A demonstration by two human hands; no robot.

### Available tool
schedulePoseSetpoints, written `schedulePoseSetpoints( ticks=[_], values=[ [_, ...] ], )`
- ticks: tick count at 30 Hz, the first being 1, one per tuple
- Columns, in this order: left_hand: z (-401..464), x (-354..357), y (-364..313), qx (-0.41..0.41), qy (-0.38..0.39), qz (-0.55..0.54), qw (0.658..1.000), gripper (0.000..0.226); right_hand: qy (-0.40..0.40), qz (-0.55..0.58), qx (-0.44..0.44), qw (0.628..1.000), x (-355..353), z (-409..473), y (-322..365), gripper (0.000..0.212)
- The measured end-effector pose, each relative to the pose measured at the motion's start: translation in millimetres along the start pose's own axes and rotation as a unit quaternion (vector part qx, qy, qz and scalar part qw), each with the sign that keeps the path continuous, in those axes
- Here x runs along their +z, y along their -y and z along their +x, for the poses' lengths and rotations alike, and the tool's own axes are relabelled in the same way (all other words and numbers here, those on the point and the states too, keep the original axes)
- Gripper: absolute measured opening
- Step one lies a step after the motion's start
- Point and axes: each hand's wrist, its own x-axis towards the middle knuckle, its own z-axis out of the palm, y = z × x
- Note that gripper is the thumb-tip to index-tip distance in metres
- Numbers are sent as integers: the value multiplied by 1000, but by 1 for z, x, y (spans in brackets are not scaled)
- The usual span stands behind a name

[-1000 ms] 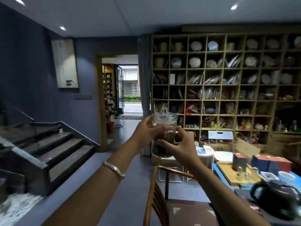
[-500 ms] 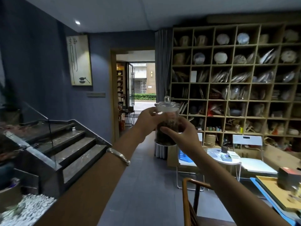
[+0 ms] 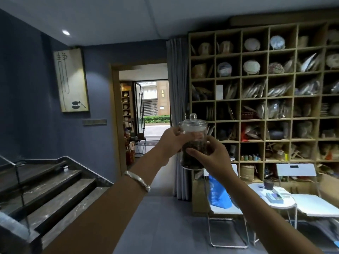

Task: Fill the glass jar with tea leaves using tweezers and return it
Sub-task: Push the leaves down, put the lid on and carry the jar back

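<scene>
Both hands, left hand [image 3: 172, 142] and right hand [image 3: 211, 158], clasp lidded clear glass jar [image 3: 193, 142] of dark tea leaves, centre frame; view swung from table toward shelves; return likely underway.

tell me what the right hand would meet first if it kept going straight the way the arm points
The right hand already grips the glass jar; past it, probably the grey curtain beside the shelf unit, though depth is unclear.

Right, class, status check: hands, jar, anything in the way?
Left hand and right hand both gripping the glass jar. Lid on, tea leaves inside, held in mid-air. Nothing touching it.
</scene>
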Motion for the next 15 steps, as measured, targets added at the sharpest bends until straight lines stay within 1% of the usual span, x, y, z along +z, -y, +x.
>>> schedulePoseSetpoints(
  ticks=[2, 6, 10, 15],
  values=[
    [34, -3, 19, 14, 5, -8, 1000, 42, -15, -5, 7, 1000, 8, 22, -22, 59],
    [103, -3, 57, 53, -12, -40, 998, 51, -52, -35, 10, 998, 21, 67, -62, 58],
    [179, -6, 89, 78, 31, -57, 995, 50, -81, -77, 10, 994, 30, 118, -103, 50],
    [279, -8, 110, 105, 90, -74, 988, 46, -122, -111, 19, 986, 39, 192, -152, 52]
  ],
)
